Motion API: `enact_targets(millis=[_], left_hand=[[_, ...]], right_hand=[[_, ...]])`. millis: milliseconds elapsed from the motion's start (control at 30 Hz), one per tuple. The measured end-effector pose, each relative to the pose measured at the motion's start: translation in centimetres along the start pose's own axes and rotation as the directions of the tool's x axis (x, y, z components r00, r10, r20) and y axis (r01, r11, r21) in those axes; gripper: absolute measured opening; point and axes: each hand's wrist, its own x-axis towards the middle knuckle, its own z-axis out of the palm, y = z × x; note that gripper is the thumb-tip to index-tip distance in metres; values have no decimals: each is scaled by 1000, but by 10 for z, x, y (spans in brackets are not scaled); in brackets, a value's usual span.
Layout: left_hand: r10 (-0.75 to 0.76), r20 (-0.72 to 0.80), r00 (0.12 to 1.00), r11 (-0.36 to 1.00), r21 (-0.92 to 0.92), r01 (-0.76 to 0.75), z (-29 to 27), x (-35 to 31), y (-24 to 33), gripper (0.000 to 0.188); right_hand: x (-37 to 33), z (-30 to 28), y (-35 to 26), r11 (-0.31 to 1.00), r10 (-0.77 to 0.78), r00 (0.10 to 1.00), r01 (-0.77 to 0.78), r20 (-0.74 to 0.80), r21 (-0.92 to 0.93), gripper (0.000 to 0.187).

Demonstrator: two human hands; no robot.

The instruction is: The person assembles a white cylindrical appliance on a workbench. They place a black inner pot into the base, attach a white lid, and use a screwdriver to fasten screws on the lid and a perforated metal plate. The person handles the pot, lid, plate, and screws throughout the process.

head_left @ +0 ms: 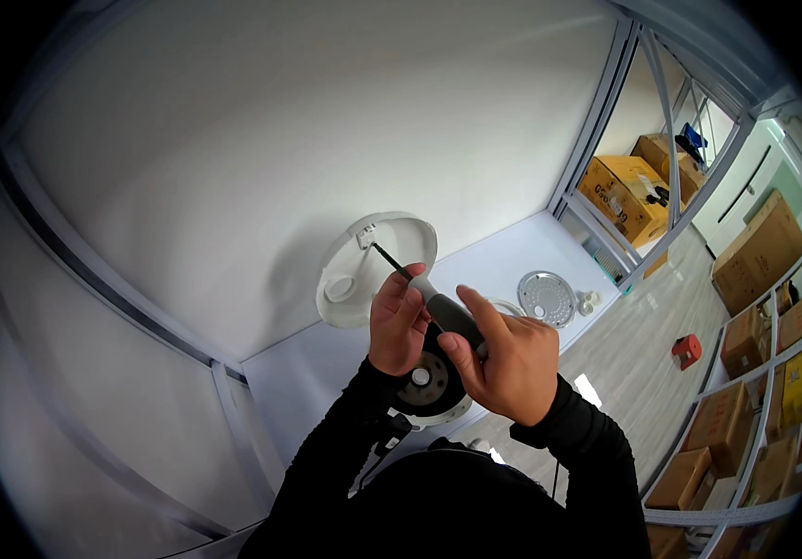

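A screwdriver [453, 319] with a grey handle and a dark shaft points up and to the left. My right hand [516, 365] is closed round the rear of its handle. With the fingertips of my left hand [395, 324], I pinch the screwdriver where the shaft meets the handle. Its tip is at a small white block [366, 237] inside a round white cover [331, 261]; whether it touches a screw is too small to tell. The cover stands on edge against the wall. Below my hands sits a round black-and-white base [434, 387], partly hidden by them.
To the right on the white table [489, 261] lie a perforated metal disc [557, 291] and small white round pieces [589, 304]. A grey metal frame [597, 102] borders the table. Cardboard boxes [718, 424] fill shelves at the right, and a red object [687, 350] sits on the floor.
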Motion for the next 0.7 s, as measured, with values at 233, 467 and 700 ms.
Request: enact_targets(millis=[233,467,700], left_hand=[[-17,-35,999,1000,10,17,2,-2,-3,43],[-33,-11,999,999,-9,33,13,-4,7,48],[-18,48,999,998,-66,22,-11,0,-9,45]], right_hand=[[1,10,4,993,-107,991,110,-78,32,42],[-2,5,8,999,-34,999,34,12,22,45],[4,9,5,993,-111,992,113,-60,40,43]])
